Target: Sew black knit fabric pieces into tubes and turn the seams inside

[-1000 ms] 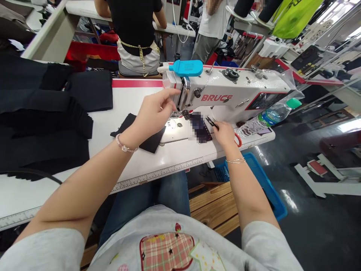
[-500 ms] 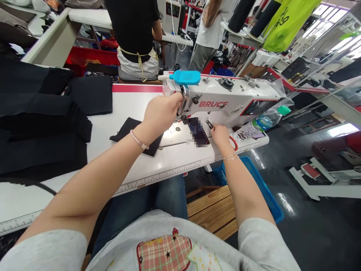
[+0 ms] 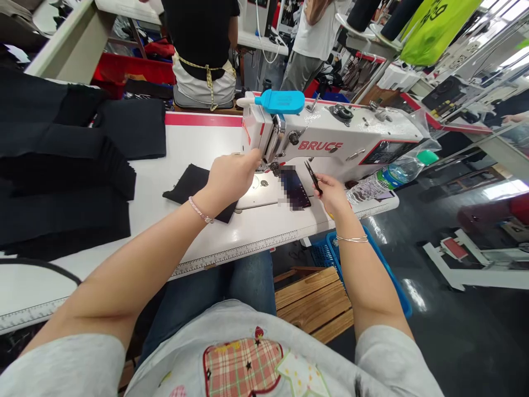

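Note:
My left hand [image 3: 231,179] reaches to the needle area of a white BRUCE industrial sewing machine [image 3: 343,138], its fingertips at the presser foot and needle bar. Whether those fingers pinch anything is hidden. Just below the wrist lies a piece of black fabric [image 3: 194,184] on the white table. My right hand [image 3: 333,196] is shut on small black thread snips [image 3: 313,176], held above the machine bed, right of a pixelated dark rectangular object [image 3: 293,188].
Stacked black fabric [image 3: 61,160] fills the table's left side. A water bottle [image 3: 390,175] lies behind my right hand. A blue crate [image 3: 355,259] and wooden crate [image 3: 309,300] sit below. A seated co-worker [image 3: 202,60] and standing person [image 3: 312,41] are beyond the machine.
My left hand has moved down from the machine's front plate to the needle area. My right hand has lifted the snips slightly off the bed and moved right.

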Demonstrator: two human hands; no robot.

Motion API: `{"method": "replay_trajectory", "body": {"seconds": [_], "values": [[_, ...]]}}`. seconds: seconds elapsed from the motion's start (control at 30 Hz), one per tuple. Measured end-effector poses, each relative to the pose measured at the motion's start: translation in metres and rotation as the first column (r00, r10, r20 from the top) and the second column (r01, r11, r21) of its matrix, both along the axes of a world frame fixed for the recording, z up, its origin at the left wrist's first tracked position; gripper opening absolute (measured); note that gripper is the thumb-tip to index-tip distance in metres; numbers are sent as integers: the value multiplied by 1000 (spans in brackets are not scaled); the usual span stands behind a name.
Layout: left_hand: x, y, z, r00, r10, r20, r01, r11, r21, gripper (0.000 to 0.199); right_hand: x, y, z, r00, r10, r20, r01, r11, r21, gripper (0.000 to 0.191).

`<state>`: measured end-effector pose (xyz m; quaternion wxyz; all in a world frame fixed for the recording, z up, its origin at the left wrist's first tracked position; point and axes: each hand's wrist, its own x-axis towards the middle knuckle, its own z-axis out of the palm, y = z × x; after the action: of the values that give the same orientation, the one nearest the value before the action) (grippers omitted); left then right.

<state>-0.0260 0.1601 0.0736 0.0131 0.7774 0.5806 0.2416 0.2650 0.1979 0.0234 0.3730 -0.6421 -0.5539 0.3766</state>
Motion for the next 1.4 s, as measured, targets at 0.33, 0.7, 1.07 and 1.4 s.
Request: {"method": "replay_trajectory", "body": {"seconds": [0.33, 0.7, 1.07, 1.4], "values": [[-28, -10, -76, 963, -241, -123, 211, 953, -216, 34, -58, -24, 9, 952, 153, -267, -218, 947, -236, 31], [-38, -41, -90, 975, -163, -154, 115, 953, -281, 47, -126, -27, -18, 956, 142, -255, -245, 866, -436, 28], [-41, -50, -96, 983, -119, -139, 80, 964, -255, 48, -156, -27, -18, 953, 152, -262, -261, 852, -454, 28], [-42, -50, -98, 984, -123, -128, 89, 967, -240, 49, -154, -30, -28, 958, 228, -176, -279, 889, -363, 31]]}}
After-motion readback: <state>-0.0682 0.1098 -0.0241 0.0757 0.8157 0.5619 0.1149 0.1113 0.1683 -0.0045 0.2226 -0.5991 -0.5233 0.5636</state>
